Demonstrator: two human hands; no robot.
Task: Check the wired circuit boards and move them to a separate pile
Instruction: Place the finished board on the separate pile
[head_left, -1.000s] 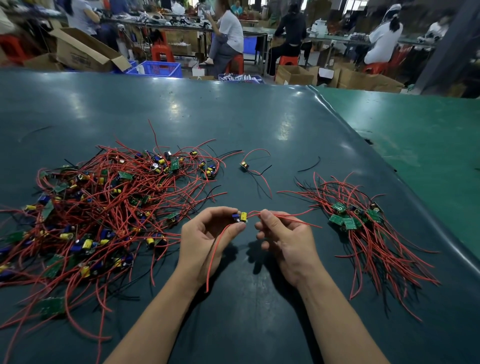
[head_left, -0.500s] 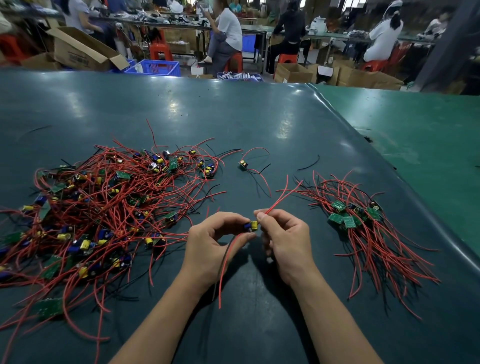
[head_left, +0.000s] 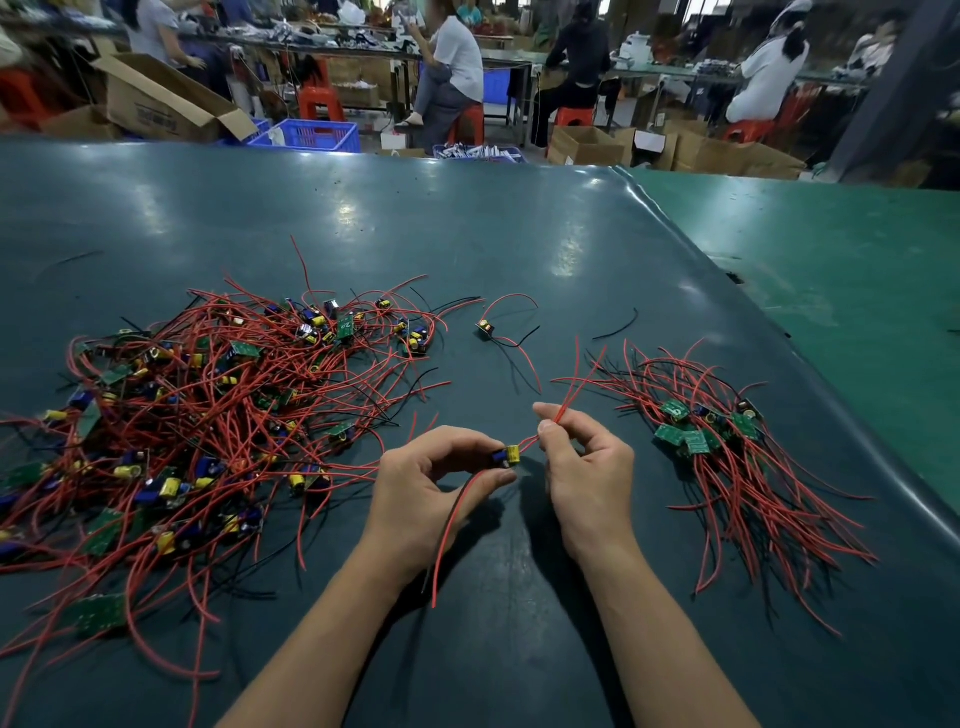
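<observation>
Two hands worked over a dark green mat (head_left: 467, 234). The left hand (head_left: 431, 483) pinched a small board (head_left: 506, 456) between thumb and curled fingers, the board carrying a yellow part and a blue part. The right hand (head_left: 587, 467) pinched the board's red leads (head_left: 569, 395) between thumb and forefinger just beside the board, the free ends fanning up and away from the person. Another red lead and a black one hung from the board below the left hand. The board was held above the mat, between two piles. A large tangled pile (head_left: 208, 415) of boards with red and black wires lay to the left. A smaller pile (head_left: 727, 447) lay to the right, boards grouped and wires trailing toward the near right. One lone board (head_left: 484, 328) with wires sat beyond the hands, apart from both piles. A loose black wire (head_left: 618, 327) lay near it.
</observation>
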